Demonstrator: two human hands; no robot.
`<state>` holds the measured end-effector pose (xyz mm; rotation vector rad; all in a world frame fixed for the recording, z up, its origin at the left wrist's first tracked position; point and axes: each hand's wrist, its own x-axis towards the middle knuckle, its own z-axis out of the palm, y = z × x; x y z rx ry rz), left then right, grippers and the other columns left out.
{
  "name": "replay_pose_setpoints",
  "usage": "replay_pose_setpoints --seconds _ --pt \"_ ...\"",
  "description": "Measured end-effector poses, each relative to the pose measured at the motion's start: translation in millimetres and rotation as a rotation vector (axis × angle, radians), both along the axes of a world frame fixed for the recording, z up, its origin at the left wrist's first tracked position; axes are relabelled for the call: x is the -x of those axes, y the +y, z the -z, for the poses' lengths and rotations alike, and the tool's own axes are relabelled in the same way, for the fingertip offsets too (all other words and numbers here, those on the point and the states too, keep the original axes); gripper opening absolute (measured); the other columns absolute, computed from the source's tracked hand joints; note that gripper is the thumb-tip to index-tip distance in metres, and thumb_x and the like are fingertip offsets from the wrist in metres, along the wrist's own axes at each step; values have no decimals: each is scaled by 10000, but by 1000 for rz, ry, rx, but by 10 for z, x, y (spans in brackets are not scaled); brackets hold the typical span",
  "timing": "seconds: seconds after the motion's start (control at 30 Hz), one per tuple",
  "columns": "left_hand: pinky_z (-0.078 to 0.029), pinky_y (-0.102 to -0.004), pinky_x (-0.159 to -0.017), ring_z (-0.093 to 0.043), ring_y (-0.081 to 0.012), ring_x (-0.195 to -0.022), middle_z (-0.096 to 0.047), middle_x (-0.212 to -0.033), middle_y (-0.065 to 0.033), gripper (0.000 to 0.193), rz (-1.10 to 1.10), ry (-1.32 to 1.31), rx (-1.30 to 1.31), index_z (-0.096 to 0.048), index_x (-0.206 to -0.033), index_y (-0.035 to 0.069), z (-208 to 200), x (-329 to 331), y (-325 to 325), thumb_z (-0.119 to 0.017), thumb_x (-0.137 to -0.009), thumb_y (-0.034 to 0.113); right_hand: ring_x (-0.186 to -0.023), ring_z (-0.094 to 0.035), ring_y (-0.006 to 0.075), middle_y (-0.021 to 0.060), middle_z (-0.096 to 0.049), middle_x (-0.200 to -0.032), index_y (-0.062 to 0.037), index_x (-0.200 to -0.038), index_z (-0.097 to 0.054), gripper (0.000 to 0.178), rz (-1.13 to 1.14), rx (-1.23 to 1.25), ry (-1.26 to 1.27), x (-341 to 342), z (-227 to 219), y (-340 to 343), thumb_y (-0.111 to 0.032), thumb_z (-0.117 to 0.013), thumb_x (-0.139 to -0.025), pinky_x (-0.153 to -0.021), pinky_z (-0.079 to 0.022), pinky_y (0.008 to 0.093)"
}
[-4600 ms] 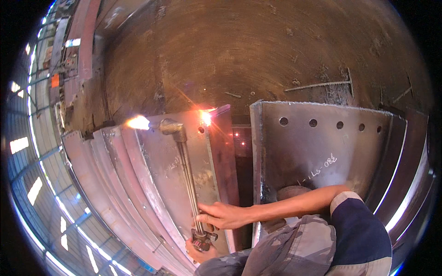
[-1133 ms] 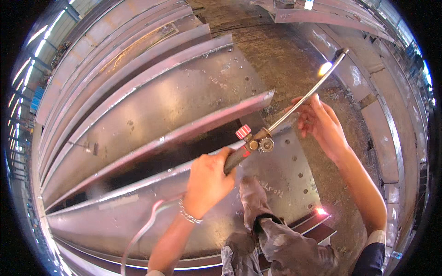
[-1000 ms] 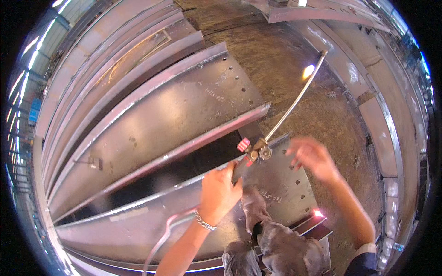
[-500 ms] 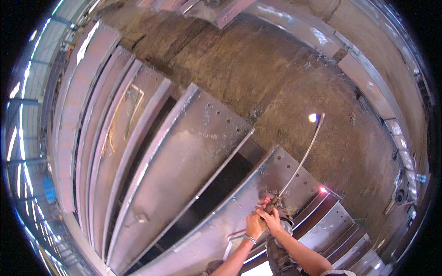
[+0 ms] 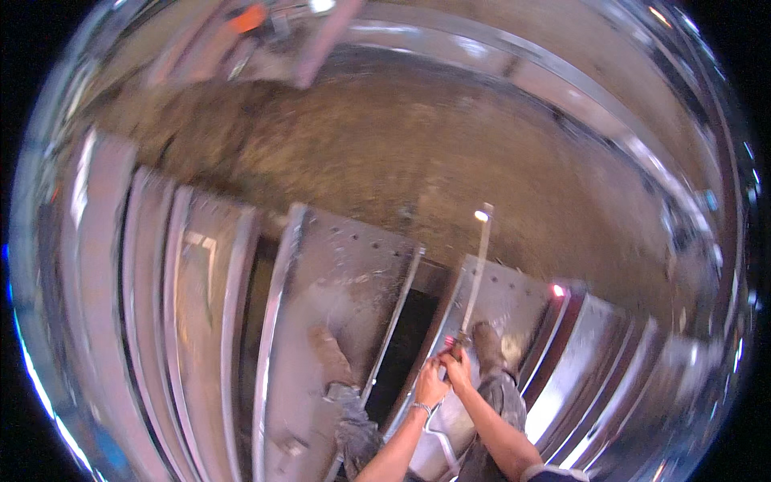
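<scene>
Both my hands are closed round the handle of a gas torch. It is a long thin metal tube pointing away from me, with a small bright flame at its bent tip. My left hand, with a band at the wrist, sits low on the grip. Close beside it, my right hand wraps round the handle near the valves. Under the torch lies a flat steel beam with bolt holes near its end. A red glowing spot shows at the end of the adjoining beam, right of the torch.
My boots stand on two beams: one on the left beam, one beneath my hands. A dark gap lies between them. More steel beams line both sides. Beyond is brown ground, with another long beam across it.
My view has swung, so the beams now run more upright and both my boots show. The torch stands more upright and has moved left of the glowing spot. Both hands keep their hold.
</scene>
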<state>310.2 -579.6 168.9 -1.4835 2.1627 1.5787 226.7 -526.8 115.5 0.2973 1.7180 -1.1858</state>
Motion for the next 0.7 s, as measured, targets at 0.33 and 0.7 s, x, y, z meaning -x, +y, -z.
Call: replay_pose_setpoints --seconds 0.33,0.7 --pt "-557 -390 -866 -718 -299 -963 -736 -1068 -159 310 347 15 65 -739 -1079 70 109 -2449 -2123 -720 -828 252 -936 -705 258 146 -722 -908 -46 -989 -657 261 -84 -286 286 -965 223 -676 -189 -701 -775 -831 -528 396" --pt "-570 -291 -609 -695 -147 -649 -734 -772 -95 97 -224 -546 -318 -724 -881 15 367 -5876 -3615 -655 -897 82 -866 -687 418 243 -701 -876 -36 -979 -685 250 -169 -520 722 -890 -197 -1122 -176 -659 -773 -761 -525 461"
